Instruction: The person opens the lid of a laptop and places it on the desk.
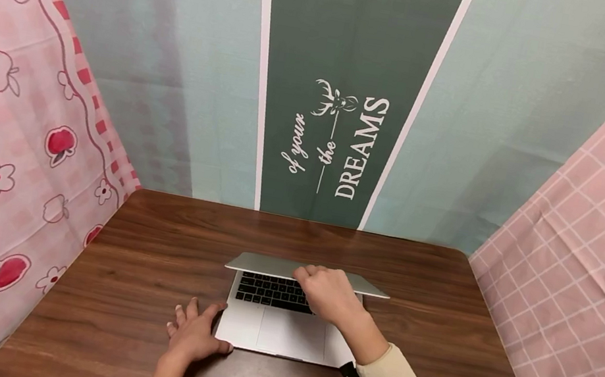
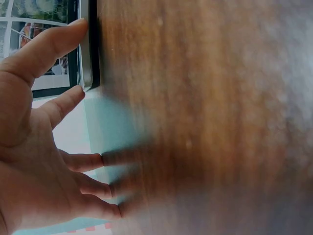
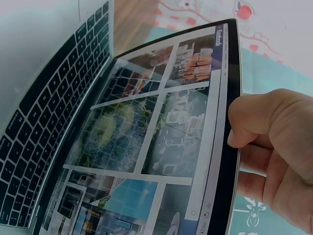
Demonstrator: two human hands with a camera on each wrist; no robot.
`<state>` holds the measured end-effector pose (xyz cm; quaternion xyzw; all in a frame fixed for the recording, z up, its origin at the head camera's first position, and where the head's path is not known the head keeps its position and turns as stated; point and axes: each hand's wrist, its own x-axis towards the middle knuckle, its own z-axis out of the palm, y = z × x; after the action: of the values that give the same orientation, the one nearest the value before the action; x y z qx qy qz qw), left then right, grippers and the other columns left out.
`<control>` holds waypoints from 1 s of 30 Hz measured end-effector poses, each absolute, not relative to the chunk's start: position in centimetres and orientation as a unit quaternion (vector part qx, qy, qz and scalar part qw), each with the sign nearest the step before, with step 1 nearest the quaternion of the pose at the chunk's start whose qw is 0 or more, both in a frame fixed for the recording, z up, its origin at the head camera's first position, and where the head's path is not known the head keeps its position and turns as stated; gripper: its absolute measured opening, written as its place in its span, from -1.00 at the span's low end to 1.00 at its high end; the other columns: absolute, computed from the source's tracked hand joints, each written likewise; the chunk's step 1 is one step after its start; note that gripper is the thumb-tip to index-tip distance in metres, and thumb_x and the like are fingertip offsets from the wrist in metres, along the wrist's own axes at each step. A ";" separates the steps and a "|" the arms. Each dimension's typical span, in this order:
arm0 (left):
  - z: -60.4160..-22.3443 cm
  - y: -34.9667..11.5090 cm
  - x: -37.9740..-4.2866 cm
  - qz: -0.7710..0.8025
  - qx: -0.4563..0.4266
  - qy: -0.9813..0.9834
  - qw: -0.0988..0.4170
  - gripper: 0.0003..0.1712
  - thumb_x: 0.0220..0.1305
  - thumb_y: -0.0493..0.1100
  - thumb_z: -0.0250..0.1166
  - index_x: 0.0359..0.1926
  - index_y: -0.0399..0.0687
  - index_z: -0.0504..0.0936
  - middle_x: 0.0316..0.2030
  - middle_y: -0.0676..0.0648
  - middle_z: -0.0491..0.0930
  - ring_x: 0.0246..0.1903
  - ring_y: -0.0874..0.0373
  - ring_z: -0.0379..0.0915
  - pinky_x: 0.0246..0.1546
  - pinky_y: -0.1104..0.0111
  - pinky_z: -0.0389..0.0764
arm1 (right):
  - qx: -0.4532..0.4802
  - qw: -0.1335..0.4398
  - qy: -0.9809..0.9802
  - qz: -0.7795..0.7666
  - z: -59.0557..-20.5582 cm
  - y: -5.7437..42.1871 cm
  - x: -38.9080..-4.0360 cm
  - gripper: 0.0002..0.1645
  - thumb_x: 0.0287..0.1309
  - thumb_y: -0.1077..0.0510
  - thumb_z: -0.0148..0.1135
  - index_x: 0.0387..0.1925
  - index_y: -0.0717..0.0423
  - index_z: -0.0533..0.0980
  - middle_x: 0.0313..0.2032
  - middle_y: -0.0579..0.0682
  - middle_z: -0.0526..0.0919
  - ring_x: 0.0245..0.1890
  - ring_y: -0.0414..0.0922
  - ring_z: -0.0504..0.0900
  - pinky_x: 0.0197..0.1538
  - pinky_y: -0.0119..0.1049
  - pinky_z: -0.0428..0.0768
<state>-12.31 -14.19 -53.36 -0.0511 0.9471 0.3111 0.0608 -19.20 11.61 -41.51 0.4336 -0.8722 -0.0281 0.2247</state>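
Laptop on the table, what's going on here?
A person's right hand pinches the lid of the laptop by its edge. The lid stands partly open, leaning over the keyboard, with the screen lit. The left hand is spread at the base's front left corner. Opening or closing, I can't tell.

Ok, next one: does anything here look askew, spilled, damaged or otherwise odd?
Just the lettering on the backdrop behind the table: it runs sideways, climbing upward instead of reading level. The laptop, its lid partly open, shows no visible damage; no spill shows.
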 end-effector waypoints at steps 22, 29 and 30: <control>-53.5 -14.2 -12.4 0.308 -0.051 0.948 0.060 -0.02 -0.43 0.06 0.57 0.18 0.04 0.46 0.24 -0.59 -0.04 0.18 -0.66 -0.35 -0.05 -0.47 -0.19 | 0.436 0.220 -0.871 0.056 -41.0 12.4 -20.9 -0.63 -0.28 0.40 0.26 -0.31 0.03 0.57 -0.48 -0.14 0.59 -0.76 -0.27 0.27 -0.78 -0.42 0.17; -53.5 -14.1 -12.2 0.299 -0.048 0.952 0.054 -0.03 -0.40 0.15 0.55 0.18 0.05 0.46 0.24 -0.57 -0.02 0.18 -0.65 -0.31 -0.06 -0.47 -0.15 | 0.439 0.214 -0.870 0.068 -41.0 12.5 -21.1 -0.63 -0.26 0.40 0.23 -0.31 0.03 0.58 -0.44 -0.14 0.62 -0.76 -0.28 0.25 -0.77 -0.42 0.17; -53.6 -14.1 -12.2 0.298 -0.049 0.952 0.053 -0.03 -0.40 0.15 0.55 0.18 0.05 0.46 0.24 -0.57 -0.02 0.18 -0.65 -0.31 -0.06 -0.47 -0.15 | 0.439 0.213 -0.870 0.070 -41.0 12.6 -21.2 -0.63 -0.27 0.41 0.23 -0.31 0.03 0.58 -0.43 -0.13 0.63 -0.76 -0.28 0.27 -0.76 -0.42 0.18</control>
<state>-12.19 -14.12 -53.57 -0.0487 0.9518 0.2982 0.0533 -21.17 12.57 -40.99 0.4387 -0.8702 0.0701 0.2129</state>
